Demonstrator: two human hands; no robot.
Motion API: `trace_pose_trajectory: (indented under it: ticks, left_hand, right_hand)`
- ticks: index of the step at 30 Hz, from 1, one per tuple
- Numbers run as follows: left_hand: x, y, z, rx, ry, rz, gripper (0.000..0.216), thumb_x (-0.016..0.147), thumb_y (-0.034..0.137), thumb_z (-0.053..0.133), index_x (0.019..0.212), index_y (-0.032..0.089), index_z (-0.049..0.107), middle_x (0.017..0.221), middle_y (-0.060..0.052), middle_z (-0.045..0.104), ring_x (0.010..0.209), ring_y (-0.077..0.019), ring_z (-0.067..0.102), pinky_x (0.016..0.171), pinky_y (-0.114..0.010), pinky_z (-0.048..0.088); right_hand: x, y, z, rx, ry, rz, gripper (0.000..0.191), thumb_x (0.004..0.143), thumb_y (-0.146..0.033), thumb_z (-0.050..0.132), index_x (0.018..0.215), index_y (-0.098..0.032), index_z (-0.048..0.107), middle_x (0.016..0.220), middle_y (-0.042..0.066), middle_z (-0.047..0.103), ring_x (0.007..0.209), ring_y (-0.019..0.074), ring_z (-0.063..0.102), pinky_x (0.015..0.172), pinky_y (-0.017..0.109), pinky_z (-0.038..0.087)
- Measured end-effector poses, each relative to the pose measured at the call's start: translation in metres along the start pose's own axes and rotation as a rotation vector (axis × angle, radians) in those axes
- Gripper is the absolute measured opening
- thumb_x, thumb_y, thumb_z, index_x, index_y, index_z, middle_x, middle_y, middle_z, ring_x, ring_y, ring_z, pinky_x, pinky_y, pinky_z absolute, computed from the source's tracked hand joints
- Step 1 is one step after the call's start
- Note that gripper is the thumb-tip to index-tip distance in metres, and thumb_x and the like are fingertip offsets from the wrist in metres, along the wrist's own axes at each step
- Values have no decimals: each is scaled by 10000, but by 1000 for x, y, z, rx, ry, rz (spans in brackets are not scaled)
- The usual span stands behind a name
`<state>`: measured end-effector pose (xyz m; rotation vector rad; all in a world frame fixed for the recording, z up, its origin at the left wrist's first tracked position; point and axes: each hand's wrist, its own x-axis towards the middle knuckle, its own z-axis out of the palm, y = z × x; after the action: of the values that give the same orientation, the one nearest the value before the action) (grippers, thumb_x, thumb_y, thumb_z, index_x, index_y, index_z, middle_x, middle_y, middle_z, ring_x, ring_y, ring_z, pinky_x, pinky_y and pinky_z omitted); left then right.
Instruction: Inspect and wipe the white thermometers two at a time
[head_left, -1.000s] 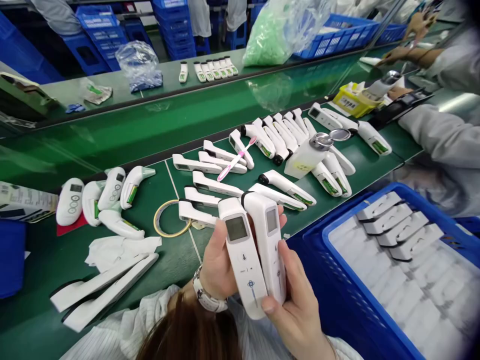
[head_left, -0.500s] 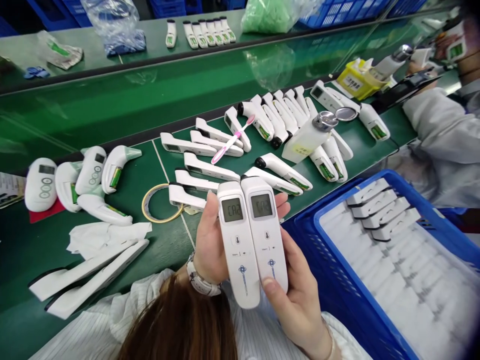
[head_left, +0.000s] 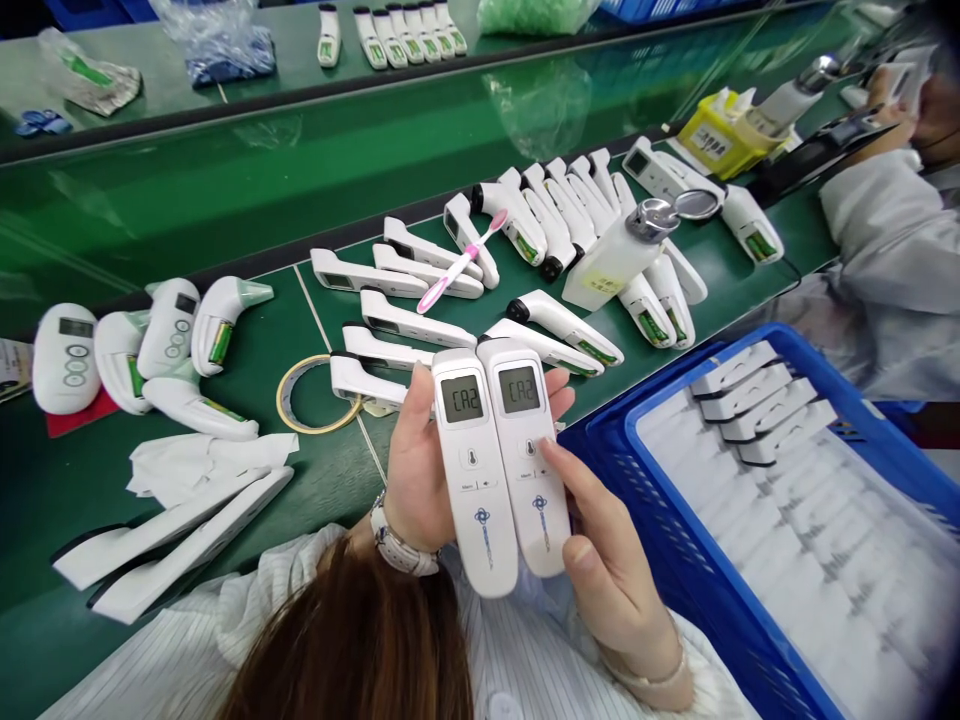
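- Cradling two white thermometers [head_left: 480, 510] side by side in the left hand [head_left: 420, 470], hugging the outer edges with thumb and fingertips.
- Touching the right-hand thermometer [head_left: 544, 510] beside its upper button [head_left: 529, 448] with the index fingertip of a loosely curled right hand [head_left: 611, 550].
- Probably calling for a steady left palm and a light, square touch.
- Spotting a blue crate [head_left: 694, 590] right of the hands, carrying four white pieces [head_left: 766, 407] over blurred white contents [head_left: 780, 540].
- Spotting a yellow box [head_left: 716, 145] well beyond the right hand, holding white tissues [head_left: 739, 103].

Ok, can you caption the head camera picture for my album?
Left hand cradles two white thermometers while the right hand touches one.
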<state>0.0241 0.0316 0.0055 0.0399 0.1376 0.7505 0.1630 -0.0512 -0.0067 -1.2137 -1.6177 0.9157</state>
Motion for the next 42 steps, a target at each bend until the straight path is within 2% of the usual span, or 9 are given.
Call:
trace_pose_trajectory:
  ticks: [5, 12, 18, 22, 26, 30, 35, 39, 42]
  left_hand:
    - [0, 0, 2, 14, 40, -4, 794, 795, 708, 327, 1309, 112, 427, 1361, -133, 473, 1335, -260, 309, 974, -328, 402]
    - [1, 2, 1, 37, 35, -7, 749, 808, 702, 288, 1272, 143, 472, 1360, -123, 477, 1302, -248, 376, 1002, -346, 381]
    - [2, 0, 2, 77, 53, -6, 761, 788, 727, 283, 1235, 154, 511, 1380, -103, 457, 1345, -272, 293, 1062, -437, 293]
    - [2, 0, 0, 117, 58, 3, 755, 792, 721, 283, 1243, 159, 512, 1413, -81, 418, 1358, -272, 261, 1069, -437, 292]
    - [1, -1, -1, 252, 122, 78, 581, 818, 575, 429, 1212, 164, 546, 1376, -89, 467, 1346, -305, 277, 1024, -450, 368]
    - [-1, -4, 0, 413, 266, 252, 469, 779, 391, 594, 1172, 137, 560, 1287, -126, 549, 1300, -324, 358, 1015, -431, 389]
    - [0, -5, 1, 494, 197, 310, 407, 840, 250, 566, 1232, 169, 495, 1271, -104, 566, 1205, -259, 495, 986, -341, 424]
    - [0, -6, 1, 497, 231, 261, 487, 824, 313, 605, 1270, 182, 459, 1167, -100, 636, 1156, -249, 539, 911, -315, 479]
    - [0, -5, 2, 473, 283, 189, 502, 809, 422, 594, 1227, 160, 500, 1106, -108, 664, 1054, -258, 604, 825, -313, 522]
  right_hand:
    - [16, -9, -15, 6, -150, 5, 494, 934, -457, 357, 1409, -332, 306, 1126, 45, 593, 909, 212, 596, 723, 305, 501]
    - [14, -2, -49, 341, -613, -4, 401, 838, -341, 595, 1233, -283, 560, 1219, 73, 554, 1073, 268, 569, 899, 388, 481]
    - [-4, 3, -17, 495, -164, 266, 717, 852, -403, 568, 1437, -343, 158, 1139, 64, 612, 902, 228, 638, 697, 353, 554]
    - [0, -3, 8, 272, -42, 212, 760, 832, -310, 609, 1444, -323, 159, 1323, 48, 508, 1036, 218, 598, 814, 335, 544]
    - [-2, -7, 15, -55, 121, 179, 713, 824, -182, 594, 1433, -275, 235, 1230, 26, 590, 981, 186, 626, 776, 263, 558]
    - [-8, -7, 16, -260, 125, 60, 675, 856, -117, 500, 1449, -223, 197, 1385, 57, 443, 1210, 215, 484, 977, 322, 465]
    - [-11, -3, 18, -220, 9, -14, 655, 896, -155, 410, 1465, -232, 94, 1497, 49, 221, 1362, 249, 246, 1066, 420, 365]
    - [-12, 0, 16, -78, 7, 93, 640, 909, -180, 427, 1454, -320, 121, 1498, 3, 244, 1356, 235, 267, 1101, 443, 304]
    - [-14, 1, 16, 123, -7, 179, 625, 918, -227, 439, 1444, -358, 129, 1494, 22, 255, 1293, 256, 382, 1014, 443, 419]
